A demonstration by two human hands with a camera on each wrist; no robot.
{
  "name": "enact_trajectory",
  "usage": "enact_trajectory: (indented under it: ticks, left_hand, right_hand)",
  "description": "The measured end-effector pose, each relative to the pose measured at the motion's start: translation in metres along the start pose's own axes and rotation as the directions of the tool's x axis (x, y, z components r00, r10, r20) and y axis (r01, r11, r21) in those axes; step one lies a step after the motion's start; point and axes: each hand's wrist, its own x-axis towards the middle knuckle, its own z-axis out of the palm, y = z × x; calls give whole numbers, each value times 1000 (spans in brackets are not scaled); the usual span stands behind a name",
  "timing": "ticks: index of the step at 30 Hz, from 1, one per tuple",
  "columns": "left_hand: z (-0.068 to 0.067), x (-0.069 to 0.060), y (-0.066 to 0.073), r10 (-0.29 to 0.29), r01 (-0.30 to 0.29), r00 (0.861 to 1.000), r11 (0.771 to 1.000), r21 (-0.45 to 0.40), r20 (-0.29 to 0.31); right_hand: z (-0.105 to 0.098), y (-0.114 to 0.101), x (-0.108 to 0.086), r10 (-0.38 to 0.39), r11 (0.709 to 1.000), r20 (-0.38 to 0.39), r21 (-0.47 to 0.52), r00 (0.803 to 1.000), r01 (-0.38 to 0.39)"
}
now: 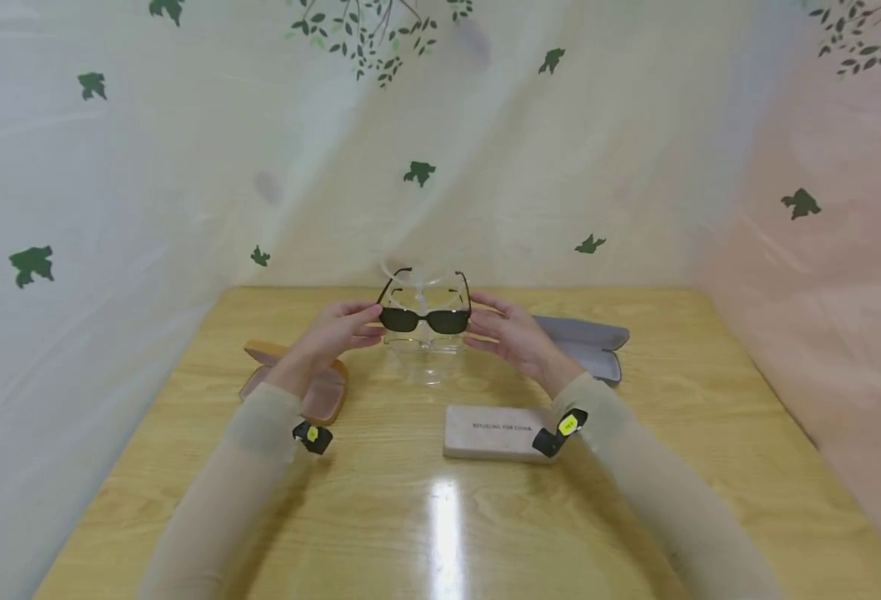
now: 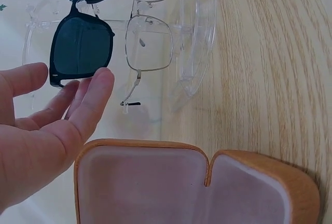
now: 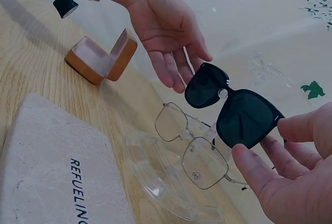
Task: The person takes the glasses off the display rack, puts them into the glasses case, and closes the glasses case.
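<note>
Dark-lensed sunglasses point(image 1: 425, 321) with black frames face me, temples unfolded toward the back. The left hand point(image 1: 346, 329) holds their left end; in the left wrist view its thumb is at the frame corner and fingers are by the lower rim. At the right end, the right hand point(image 1: 508, 333) pinches the frame near the hinge, thumb and fingers point(image 3: 254, 169) on either side of the corner. A clear display stand point(image 3: 158, 182) rises behind and below; its rounded clear tip shows at the bridge. Thin metal-framed eyeglasses point(image 2: 149, 42) sit lower on the stand.
An open orange glasses case point(image 1: 327, 392) lies at left, under the left forearm. Behind the right wrist is an open grey case point(image 1: 598, 358). A closed pale case with printed lettering point(image 1: 485, 433) lies in front. Patterned cloth point(image 1: 485, 208) hangs behind the wooden table point(image 1: 380, 517).
</note>
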Motion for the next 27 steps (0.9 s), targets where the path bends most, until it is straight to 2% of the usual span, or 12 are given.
enact_trajectory:
  ticks: [5, 18, 27]
  left_hand:
    - [3, 0, 0, 8, -8, 1000, 1000, -1, 11]
    - [3, -1, 0, 7, -7, 1000, 1000, -30, -11]
    - [6, -14, 8, 26, -26, 1000, 1000, -7, 13]
  right_hand:
    - [-2, 1, -4, -10, 1000, 4, 2, 1000, 10]
    - [1, -3, -4, -11, 1000, -3, -22, 1000, 11]
    - [1, -8, -15, -49, 998, 32, -33, 998, 50]
